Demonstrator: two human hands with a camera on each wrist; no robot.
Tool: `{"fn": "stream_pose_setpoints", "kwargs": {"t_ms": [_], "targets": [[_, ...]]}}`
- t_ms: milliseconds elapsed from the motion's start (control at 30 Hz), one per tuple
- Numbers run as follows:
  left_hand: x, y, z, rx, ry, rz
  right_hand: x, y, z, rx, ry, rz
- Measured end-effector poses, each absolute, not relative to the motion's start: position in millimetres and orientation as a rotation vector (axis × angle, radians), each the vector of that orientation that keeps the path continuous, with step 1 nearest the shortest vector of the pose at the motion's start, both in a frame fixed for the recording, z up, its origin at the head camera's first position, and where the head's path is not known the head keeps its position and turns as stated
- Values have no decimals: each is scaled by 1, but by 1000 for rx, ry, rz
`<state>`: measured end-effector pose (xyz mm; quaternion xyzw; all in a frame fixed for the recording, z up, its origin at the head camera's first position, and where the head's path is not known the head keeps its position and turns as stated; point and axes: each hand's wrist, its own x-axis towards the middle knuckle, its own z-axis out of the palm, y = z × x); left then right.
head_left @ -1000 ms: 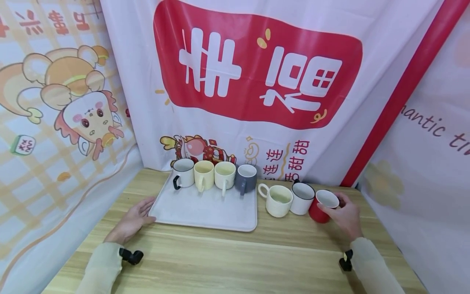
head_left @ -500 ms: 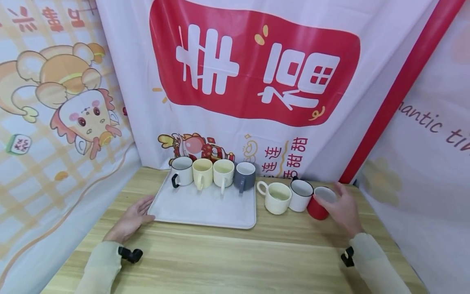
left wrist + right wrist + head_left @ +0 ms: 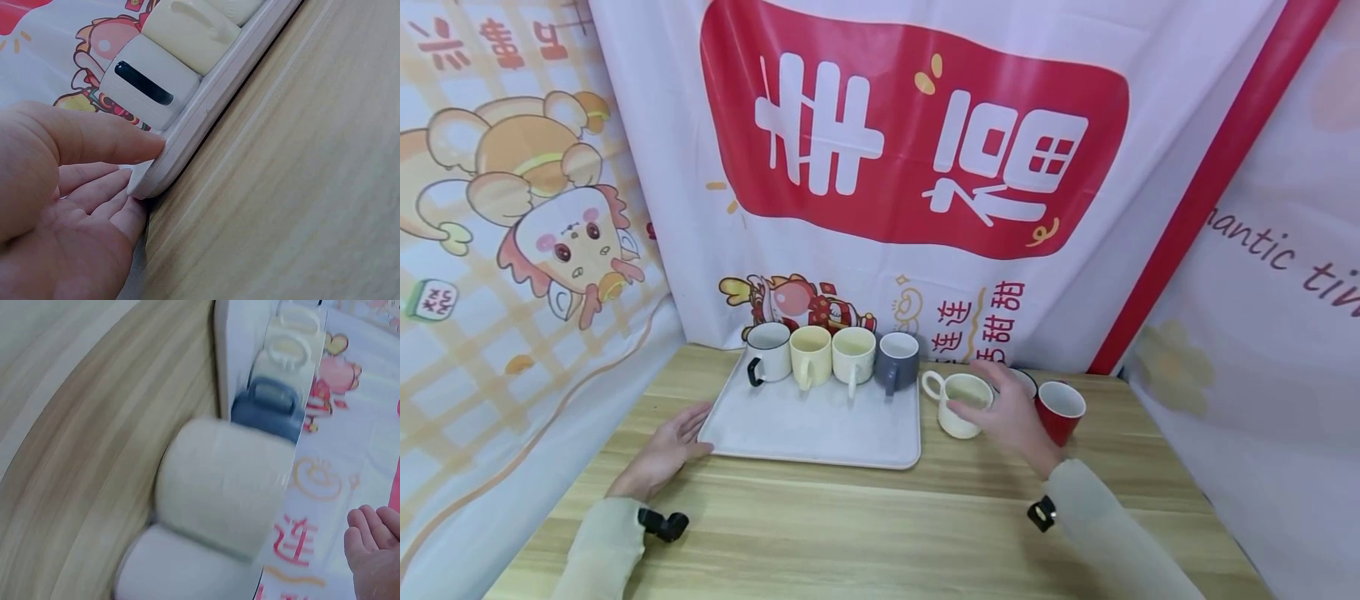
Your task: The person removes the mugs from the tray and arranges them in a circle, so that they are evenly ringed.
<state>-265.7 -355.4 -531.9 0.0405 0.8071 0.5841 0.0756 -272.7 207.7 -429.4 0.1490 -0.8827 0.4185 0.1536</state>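
Note:
Fingers straight, my left hand (image 3: pixel 658 454) rests against the front left corner of a pale tray (image 3: pixel 820 433). In the left wrist view its thumb (image 3: pixel 112 140) lies on the tray's rim, fingers at the corner. My right hand (image 3: pixel 1018 421) is spread over a cream mug (image 3: pixel 953 423), with thumb and fingers apart on either side of it. Behind that hand a white mug with a dark rim (image 3: pixel 1024 380) is mostly hidden. A red mug (image 3: pixel 1060 417) stands just right of it, upright. In the right wrist view the cream mug (image 3: pixel 222 481) is blurred.
Along the tray's back edge stand a white mug with a black handle (image 3: pixel 769 358), a yellow mug (image 3: pixel 820 350), a cream mug (image 3: pixel 862 346) and a dark grey mug (image 3: pixel 906 367), handles facing me. A printed curtain (image 3: pixel 880 283) hangs directly behind the wooden table (image 3: pixel 835 533).
My right hand has let go of the red mug and moved left to the cream mug, passing in front of the dark-rimmed mug. The left hand stays at the tray corner.

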Motion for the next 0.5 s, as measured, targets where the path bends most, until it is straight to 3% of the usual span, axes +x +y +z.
{"fn": "stream_pose_setpoints", "kwargs": {"t_ms": [233,500], "targets": [[-266,-358,-533,135,2408,1767,-285,150,-441,483,-2526,1267],[-267,-357,-534,144,2407,1776,-303,111,-467,355,-2499,1440]]}}
